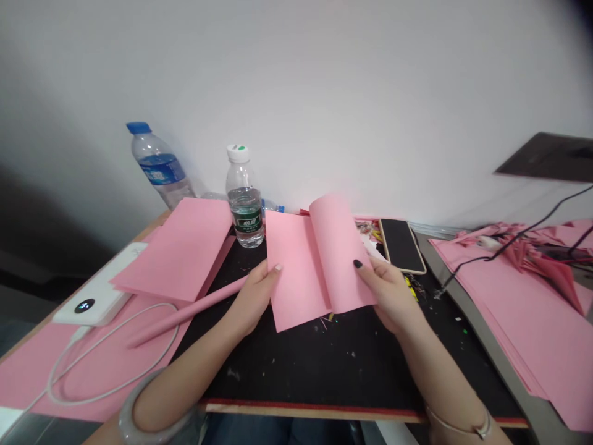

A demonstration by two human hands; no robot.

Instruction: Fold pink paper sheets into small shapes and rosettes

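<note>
Between my two hands is a sheet of pink paper (pixel 296 266), held above the black desk mat. My left hand (pixel 257 293) pinches its left edge, thumb on top. At the right edge my right hand (pixel 389 287) grips the paper, and that half curls over toward the middle in a loose fold. A thin rolled pink paper tube (pixel 194 311) lies to the left, its far end passing behind my left hand. Beyond the tube rests a folded pink sheet (pixel 185 247). The fingers under the held paper are hidden.
A white power bank (pixel 104 290) with a cable sits at left. Two water bottles (pixel 245 210) (pixel 160 164) stand by the wall. A phone (pixel 402 245) lies behind my right hand. Stacked pink sheets (pixel 519 334), paper scraps (pixel 546 253) and a black cable (pixel 509 238) are at right.
</note>
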